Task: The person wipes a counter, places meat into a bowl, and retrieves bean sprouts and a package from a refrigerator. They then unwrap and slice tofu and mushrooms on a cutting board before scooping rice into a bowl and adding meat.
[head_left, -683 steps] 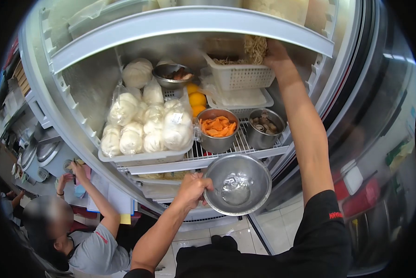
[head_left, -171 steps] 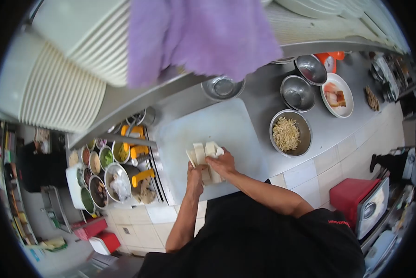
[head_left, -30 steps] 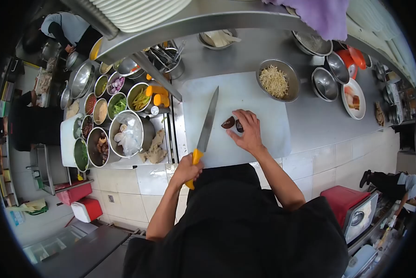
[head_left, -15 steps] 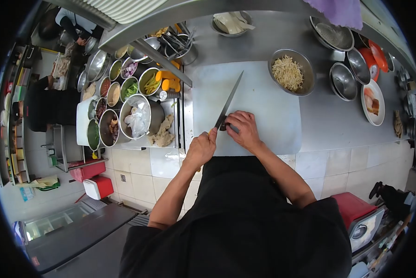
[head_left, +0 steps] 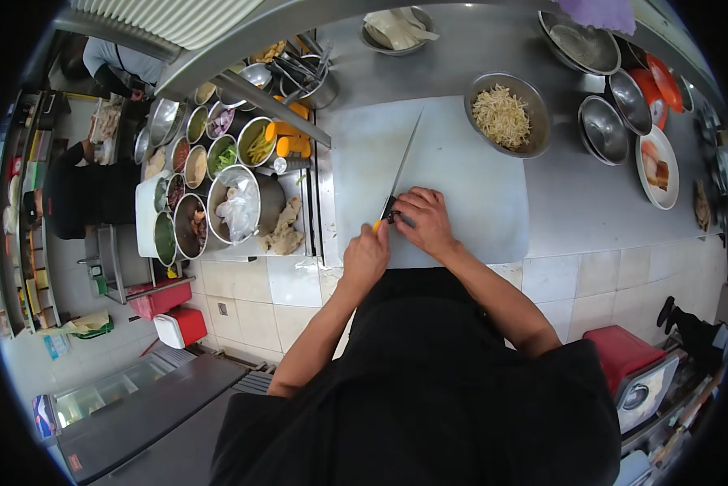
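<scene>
A long knife point(head_left: 404, 160) with a yellow handle points away from me over the white cutting board point(head_left: 461, 190). My left hand point(head_left: 367, 253) is wrapped round its handle at the board's near edge. Just right of the blade, my right hand point(head_left: 425, 219) presses a small dark piece of food point(head_left: 392, 216) against the board, fingers curled. The blade's rear part lies close beside that piece; whether they touch I cannot tell. A steel bowl of bean sprouts point(head_left: 501, 115) sits at the board's far right corner.
Left of the board stand containers of cut vegetables point(head_left: 258, 144) and a pot holding a plastic bag point(head_left: 238, 206). Steel bowls point(head_left: 603, 131) and a white dish with food point(head_left: 657, 170) are at right. A metal shelf point(head_left: 242, 42) overhangs; people work at far left.
The knife has turned more edge-on, with its handle slightly right and nearer my right hand. My left hand has shifted right with it. The whole view has shifted slightly.
</scene>
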A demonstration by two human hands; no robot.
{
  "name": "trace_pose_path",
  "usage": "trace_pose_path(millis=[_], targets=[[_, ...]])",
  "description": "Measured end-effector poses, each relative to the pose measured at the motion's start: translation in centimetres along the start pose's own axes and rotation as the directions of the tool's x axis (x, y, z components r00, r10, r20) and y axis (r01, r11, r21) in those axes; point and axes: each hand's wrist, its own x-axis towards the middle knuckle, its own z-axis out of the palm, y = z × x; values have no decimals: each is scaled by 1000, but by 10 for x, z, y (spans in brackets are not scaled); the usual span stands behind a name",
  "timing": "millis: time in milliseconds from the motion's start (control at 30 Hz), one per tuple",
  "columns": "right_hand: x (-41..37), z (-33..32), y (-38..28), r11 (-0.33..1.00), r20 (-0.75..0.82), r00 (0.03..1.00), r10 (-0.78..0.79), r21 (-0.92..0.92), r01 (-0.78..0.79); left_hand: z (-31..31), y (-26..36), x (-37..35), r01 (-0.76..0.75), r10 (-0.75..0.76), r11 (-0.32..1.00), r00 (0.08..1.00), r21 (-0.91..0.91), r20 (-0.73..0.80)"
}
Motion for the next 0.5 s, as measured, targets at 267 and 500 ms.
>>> trace_pose_path(millis=[267, 500], targets=[[-2, -4, 2, 1000, 36, 999, 7, 18, -7, -6, -4, -21, 50, -50, 998, 999, 24, -3], [-2, -4, 4, 1000, -23, 999, -25, 18, 26, -23, 13, 5, -4, 4, 1000, 1000, 27, 21]])
